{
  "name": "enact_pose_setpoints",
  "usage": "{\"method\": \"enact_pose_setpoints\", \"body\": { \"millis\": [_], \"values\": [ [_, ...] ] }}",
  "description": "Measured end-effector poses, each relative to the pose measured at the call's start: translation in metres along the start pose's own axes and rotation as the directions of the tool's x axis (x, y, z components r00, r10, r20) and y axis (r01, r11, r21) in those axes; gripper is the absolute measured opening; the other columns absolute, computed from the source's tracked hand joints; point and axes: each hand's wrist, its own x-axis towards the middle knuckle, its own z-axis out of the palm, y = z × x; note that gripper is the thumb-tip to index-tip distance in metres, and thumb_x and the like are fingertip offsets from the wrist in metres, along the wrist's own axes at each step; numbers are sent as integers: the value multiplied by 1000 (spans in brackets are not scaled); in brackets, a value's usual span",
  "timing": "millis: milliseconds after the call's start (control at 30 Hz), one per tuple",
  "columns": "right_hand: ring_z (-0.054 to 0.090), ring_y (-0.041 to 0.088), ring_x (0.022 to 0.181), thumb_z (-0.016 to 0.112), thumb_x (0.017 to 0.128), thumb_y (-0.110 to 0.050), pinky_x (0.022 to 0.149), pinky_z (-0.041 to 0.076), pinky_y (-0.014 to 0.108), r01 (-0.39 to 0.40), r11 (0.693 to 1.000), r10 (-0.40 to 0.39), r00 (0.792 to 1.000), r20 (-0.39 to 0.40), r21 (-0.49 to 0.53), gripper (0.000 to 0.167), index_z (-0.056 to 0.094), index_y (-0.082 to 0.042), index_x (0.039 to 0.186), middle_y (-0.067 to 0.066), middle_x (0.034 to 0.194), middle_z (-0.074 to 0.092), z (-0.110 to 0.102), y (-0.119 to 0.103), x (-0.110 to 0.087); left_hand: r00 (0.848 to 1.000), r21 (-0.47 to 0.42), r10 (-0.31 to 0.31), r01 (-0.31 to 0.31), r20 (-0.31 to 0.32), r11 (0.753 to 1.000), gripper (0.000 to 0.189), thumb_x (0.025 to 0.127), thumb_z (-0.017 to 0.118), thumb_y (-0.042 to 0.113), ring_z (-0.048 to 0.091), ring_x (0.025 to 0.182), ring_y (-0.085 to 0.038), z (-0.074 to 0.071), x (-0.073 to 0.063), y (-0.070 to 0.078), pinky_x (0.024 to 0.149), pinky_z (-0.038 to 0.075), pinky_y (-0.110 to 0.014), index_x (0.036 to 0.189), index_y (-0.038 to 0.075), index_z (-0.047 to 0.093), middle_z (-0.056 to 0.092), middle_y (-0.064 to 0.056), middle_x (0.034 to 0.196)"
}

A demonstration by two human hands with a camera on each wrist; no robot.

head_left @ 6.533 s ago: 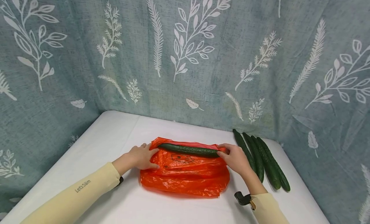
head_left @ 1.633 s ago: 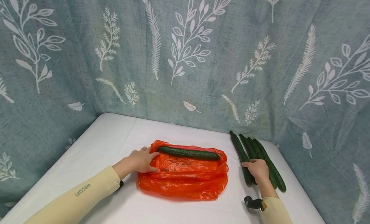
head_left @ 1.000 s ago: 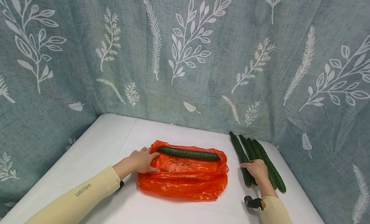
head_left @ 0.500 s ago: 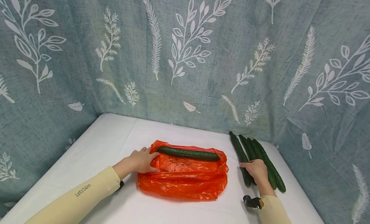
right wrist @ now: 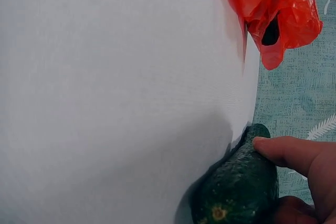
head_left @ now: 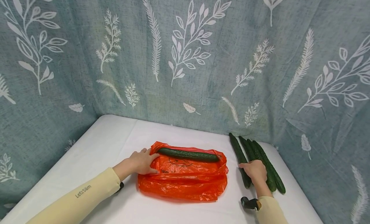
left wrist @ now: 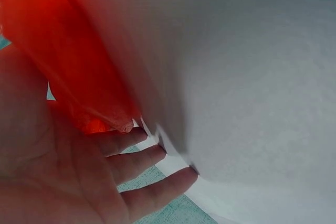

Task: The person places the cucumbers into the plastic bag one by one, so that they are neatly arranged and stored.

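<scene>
My left hand (head_left: 141, 162) lies at the left end of a red plastic bag (head_left: 185, 185), its thumb over the bag's edge. In the left wrist view the fingers (left wrist: 152, 195) are straight, tips touching the white table. A dark green cucumber (head_left: 188, 154) lies crosswise on the bag, near its far edge. To the right, my right hand (head_left: 254, 171) grips the leftmost cucumber (head_left: 237, 148) of a group lying on the table. The right wrist view shows its thumb (right wrist: 283, 149) pressed on that cucumber's side; most of its other fingers are hidden.
More cucumbers (head_left: 270, 164) lie side by side beneath and right of my right hand. The white table (head_left: 121, 134) ends at a blue-green patterned curtain (head_left: 202, 73) at the back and sides. A black wrist camera (head_left: 249, 203) hangs beside my right wrist.
Since the earliest frame, my right hand has left the bag and the cucumber on it and moved right to the cucumber group. My left hand stays at the bag. The last second shows little movement.
</scene>
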Motion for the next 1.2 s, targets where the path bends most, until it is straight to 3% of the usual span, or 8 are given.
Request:
{"method": "enact_pose_setpoints", "body": {
  "millis": [200, 333, 567, 967, 1067, 1100, 1200],
  "values": [
    [48, 20, 60, 80, 79, -30, 48, 39, 33, 1, 1000, -1, 1000, -3, 23, 35, 58, -14, 57, -3, 56, 46, 2, 1, 0, 1000, 7, -2, 2, -3, 1000, 79, 86, 69, 61, 38, 143, -44, 1, 1, 0, 104, 42, -64, 151, 20, 47, 42, -20, 154],
    [49, 21, 61, 79, 80, -31, 49, 40, 33, 18, 999, -18, 1000, 5, 43, 32, 63, -12, 59, -2, 57, 50, 1, 3, 0, 1000, 6, -3, 3, -3, 1000, 79, 87, 69, 61, 37, 144, -44, 0, 0, 0, 105, 40, -64, 151, 20, 47, 42, -20, 154],
    [61, 26, 73, 78, 80, -29, 56, 49, 35, 47, 995, -47, 999, -2, 93, 28, 76, -1, 76, 13, 78, 71, -3, 7, -1, 1000, -7, 5, -5, -8, 1000, 78, 88, 69, 59, 37, 143, -44, 0, -2, 1, 105, 39, -65, 151, 19, 47, 42, -21, 154],
    [61, 32, 91, 79, 81, -27, 66, 52, 39, 18, 983, -23, 999, 26, 181, 29, 75, 0, 90, 22, 107, 68, -3, 10, 2, 1000, -10, 3, -3, -20, 1000, 78, 87, 70, 59, 37, 143, -45, 0, -1, 0, 105, 38, -66, 150, 19, 48, 42, -21, 153],
    [59, 33, 94, 79, 81, -26, 69, 51, 42, 16, 982, -22, 999, 30, 187, 25, 73, -2, 83, 20, 102, 67, -3, 10, 2, 1000, -15, 7, -7, -22, 1000, 78, 87, 70, 60, 37, 143, -45, 1, -1, 0, 105, 38, -66, 150, 19, 48, 42, -21, 153],
    [57, 32, 90, 79, 81, -26, 68, 50, 41, 17, 982, -24, 999, 34, 189, 23, 71, -4, 78, 16, 93, 66, -3, 11, 2, 1000, -14, 7, -7, -21, 1000, 79, 87, 69, 60, 37, 143, -44, 2, -1, 0, 105, 38, -66, 150, 19, 48, 42, -21, 153],
    [57, 35, 95, 79, 82, -25, 74, 51, 47, 23, 979, -33, 998, 46, 203, 23, 69, -5, 76, 18, 97, 65, -4, 11, 1, 1000, -16, 11, -12, -21, 1000, 78, 87, 69, 60, 37, 143, -44, 3, -1, -1, 105, 39, -66, 150, 19, 48, 42, -21, 153]
  ]
}}
